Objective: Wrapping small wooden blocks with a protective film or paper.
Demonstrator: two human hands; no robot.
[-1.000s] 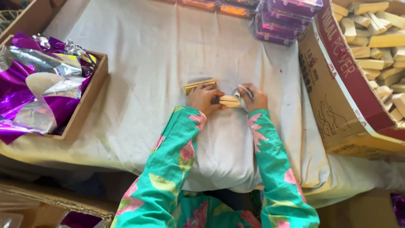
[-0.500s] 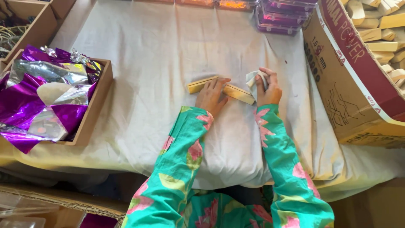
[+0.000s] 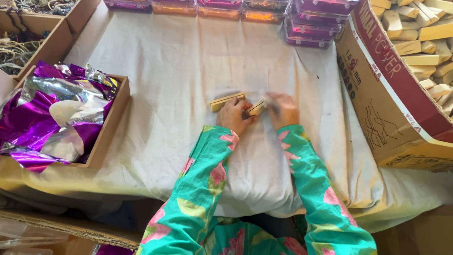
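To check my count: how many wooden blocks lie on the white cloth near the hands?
2: one pale wooden block beyond the left hand; another block between both hands. None seems hidden.

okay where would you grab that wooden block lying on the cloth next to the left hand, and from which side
Probably across its two long sides near the far-left end, coming from above. The wooden block lies flat on the white cloth, long and narrow, so its width suits a pinch. The left hand crowds its near-right end; the left end looks free.

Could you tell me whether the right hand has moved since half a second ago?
Yes. The right hand has come in leftward, away from the cardboard box, covering more of the wooden block toward the left hand.
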